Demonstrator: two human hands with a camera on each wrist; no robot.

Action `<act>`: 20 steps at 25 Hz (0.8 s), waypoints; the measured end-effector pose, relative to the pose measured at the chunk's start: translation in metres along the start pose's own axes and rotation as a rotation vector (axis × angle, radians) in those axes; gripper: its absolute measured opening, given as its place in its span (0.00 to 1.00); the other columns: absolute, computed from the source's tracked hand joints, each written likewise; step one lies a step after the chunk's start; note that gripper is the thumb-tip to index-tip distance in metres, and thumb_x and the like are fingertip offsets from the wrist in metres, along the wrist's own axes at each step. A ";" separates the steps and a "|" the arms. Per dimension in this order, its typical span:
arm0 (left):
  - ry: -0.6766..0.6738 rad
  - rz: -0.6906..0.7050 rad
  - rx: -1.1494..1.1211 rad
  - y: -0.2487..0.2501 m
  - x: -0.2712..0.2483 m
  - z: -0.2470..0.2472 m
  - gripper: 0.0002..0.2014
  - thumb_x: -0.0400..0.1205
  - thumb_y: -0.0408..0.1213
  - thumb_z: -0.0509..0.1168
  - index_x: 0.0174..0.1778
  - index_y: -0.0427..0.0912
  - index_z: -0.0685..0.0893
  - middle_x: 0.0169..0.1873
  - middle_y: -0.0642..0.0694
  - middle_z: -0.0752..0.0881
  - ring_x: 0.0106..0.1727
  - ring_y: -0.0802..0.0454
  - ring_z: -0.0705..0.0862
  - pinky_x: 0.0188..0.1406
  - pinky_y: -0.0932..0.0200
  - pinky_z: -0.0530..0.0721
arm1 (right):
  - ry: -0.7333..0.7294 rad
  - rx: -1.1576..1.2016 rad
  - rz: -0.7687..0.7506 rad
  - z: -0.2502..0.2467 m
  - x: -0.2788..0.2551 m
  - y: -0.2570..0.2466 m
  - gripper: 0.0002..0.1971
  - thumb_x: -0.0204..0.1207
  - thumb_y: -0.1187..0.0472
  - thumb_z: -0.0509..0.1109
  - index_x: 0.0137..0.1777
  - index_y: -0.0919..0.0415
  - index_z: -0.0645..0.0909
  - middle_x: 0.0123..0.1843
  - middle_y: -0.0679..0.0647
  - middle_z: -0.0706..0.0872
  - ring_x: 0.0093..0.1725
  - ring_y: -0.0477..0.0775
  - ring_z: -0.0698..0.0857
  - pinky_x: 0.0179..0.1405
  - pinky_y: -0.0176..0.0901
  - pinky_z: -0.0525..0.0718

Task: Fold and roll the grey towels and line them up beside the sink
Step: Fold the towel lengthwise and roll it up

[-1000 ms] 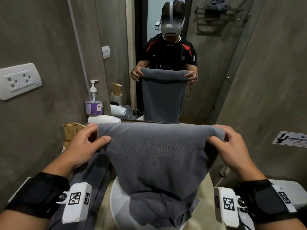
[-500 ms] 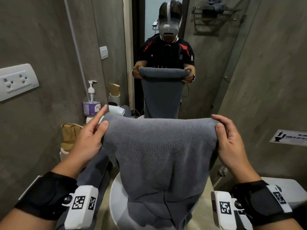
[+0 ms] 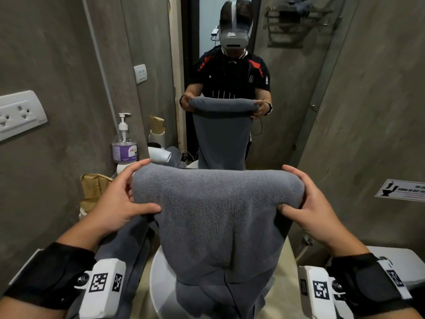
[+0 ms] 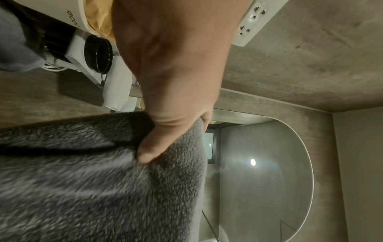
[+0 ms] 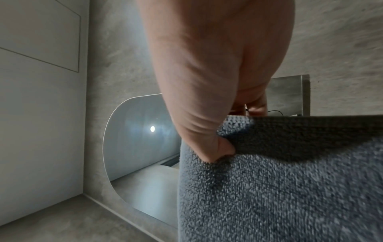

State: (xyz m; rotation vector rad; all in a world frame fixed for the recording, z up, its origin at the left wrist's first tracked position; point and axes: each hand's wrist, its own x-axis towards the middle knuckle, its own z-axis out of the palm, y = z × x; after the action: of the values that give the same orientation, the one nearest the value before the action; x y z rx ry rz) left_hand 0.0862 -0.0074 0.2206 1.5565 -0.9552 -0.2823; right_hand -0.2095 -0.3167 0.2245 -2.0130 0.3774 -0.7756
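I hold a grey towel [image 3: 216,217] up in the air over the white sink [image 3: 158,286], its top edge rolled into a thick fold. My left hand [image 3: 124,199] grips the roll's left end, thumb in front, fingers behind. My right hand [image 3: 308,203] grips the right end the same way. The rest of the towel hangs down into the basin. The left wrist view shows my thumb pressed into the towel [image 4: 93,180]; the right wrist view shows my thumb tucked under the fold of the towel [image 5: 290,180]. Another grey towel [image 3: 124,252] lies on the counter at left.
A soap pump bottle [image 3: 124,143], a white hair dryer [image 3: 158,155] and a brown paper bag [image 3: 94,189] stand at the counter's back left. A mirror [image 3: 220,77] faces me. Concrete walls close in on both sides; a toilet [image 3: 388,256] is at lower right.
Both hands have lifted the towel's top edge a little and turned it over, so the fold at the top has thickened into a roll.
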 end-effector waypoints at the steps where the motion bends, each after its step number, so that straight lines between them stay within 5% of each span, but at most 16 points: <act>1: 0.023 0.019 0.058 -0.001 0.001 0.002 0.51 0.59 0.18 0.84 0.73 0.63 0.77 0.62 0.65 0.87 0.64 0.62 0.87 0.56 0.69 0.85 | 0.017 -0.025 0.000 0.000 0.001 0.001 0.43 0.67 0.78 0.78 0.78 0.45 0.73 0.69 0.41 0.84 0.70 0.43 0.83 0.69 0.36 0.80; 3: 0.078 0.058 0.171 -0.003 0.002 0.004 0.49 0.63 0.16 0.82 0.72 0.66 0.78 0.60 0.67 0.86 0.63 0.66 0.86 0.56 0.74 0.82 | 0.039 -0.081 -0.006 0.001 0.003 0.003 0.40 0.67 0.78 0.76 0.76 0.46 0.76 0.69 0.42 0.84 0.70 0.43 0.82 0.70 0.35 0.78; 8: 0.098 0.097 0.327 -0.002 0.001 0.000 0.43 0.66 0.21 0.80 0.72 0.63 0.80 0.65 0.62 0.85 0.67 0.65 0.83 0.63 0.68 0.81 | 0.078 -0.124 -0.006 -0.002 0.005 0.002 0.33 0.69 0.77 0.75 0.64 0.38 0.83 0.60 0.41 0.90 0.62 0.38 0.87 0.62 0.34 0.83; 13: 0.152 0.075 0.165 0.026 0.014 -0.008 0.22 0.75 0.34 0.80 0.60 0.60 0.86 0.58 0.52 0.90 0.59 0.56 0.88 0.59 0.53 0.85 | 0.210 0.033 0.067 -0.014 0.016 -0.027 0.10 0.69 0.53 0.74 0.49 0.41 0.90 0.44 0.46 0.93 0.44 0.40 0.90 0.40 0.42 0.85; 15: 0.179 0.077 0.146 0.047 0.031 -0.010 0.14 0.75 0.42 0.77 0.55 0.59 0.86 0.56 0.50 0.90 0.57 0.55 0.88 0.58 0.53 0.85 | 0.248 0.069 0.071 -0.022 0.032 -0.044 0.12 0.65 0.45 0.72 0.46 0.45 0.90 0.43 0.50 0.93 0.44 0.47 0.90 0.39 0.45 0.84; 17: 0.160 0.093 0.083 0.072 0.053 -0.011 0.06 0.81 0.40 0.73 0.52 0.56 0.89 0.52 0.49 0.93 0.54 0.57 0.90 0.53 0.57 0.87 | 0.269 0.098 0.048 -0.031 0.054 -0.067 0.14 0.63 0.42 0.73 0.44 0.47 0.91 0.42 0.50 0.92 0.43 0.50 0.89 0.38 0.46 0.84; 20: 0.194 0.159 0.003 0.119 0.098 -0.019 0.07 0.87 0.40 0.67 0.55 0.57 0.88 0.53 0.52 0.93 0.51 0.64 0.90 0.46 0.67 0.86 | 0.287 0.146 -0.033 -0.054 0.096 -0.112 0.20 0.63 0.42 0.74 0.56 0.38 0.86 0.47 0.44 0.92 0.48 0.48 0.90 0.46 0.51 0.87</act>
State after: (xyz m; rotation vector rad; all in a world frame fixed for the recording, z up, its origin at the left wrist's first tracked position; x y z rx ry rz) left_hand 0.1120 -0.0543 0.3667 1.4714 -0.9198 -0.0171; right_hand -0.1766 -0.3440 0.3754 -1.7791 0.4389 -1.0861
